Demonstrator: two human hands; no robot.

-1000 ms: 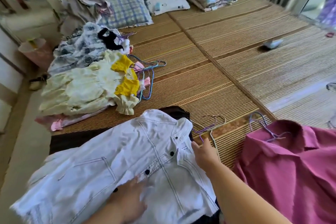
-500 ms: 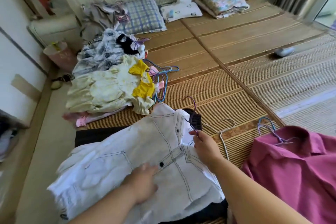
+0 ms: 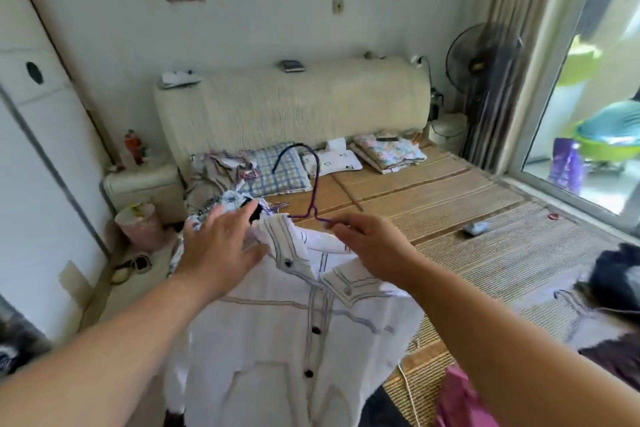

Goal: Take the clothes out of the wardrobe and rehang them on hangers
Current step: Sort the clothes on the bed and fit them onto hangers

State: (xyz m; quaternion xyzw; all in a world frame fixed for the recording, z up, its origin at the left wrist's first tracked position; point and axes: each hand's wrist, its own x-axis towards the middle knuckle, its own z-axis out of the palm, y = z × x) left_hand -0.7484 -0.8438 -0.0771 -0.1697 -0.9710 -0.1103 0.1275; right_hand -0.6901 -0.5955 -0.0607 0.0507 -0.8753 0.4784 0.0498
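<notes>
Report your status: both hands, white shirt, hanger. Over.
Left hand open, flat on shoulder of white shirt. Right hand pinches purple hanger, set inside the collar. Hook stands clear; nothing in the way.

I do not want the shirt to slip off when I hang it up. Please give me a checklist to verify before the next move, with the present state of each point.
1. Right hand grips one arm of the purple hanger: ok.
2. The hanger's hook stands free above the collar: ok.
3. The hanger's other arm sits inside the shoulder of the white shirt: cannot tell, the left hand lies flat over it.
4. Collar lies even: not ok, one side stands up.
5. Hem hangs clear of the bed: cannot tell, it is out of view.
</notes>
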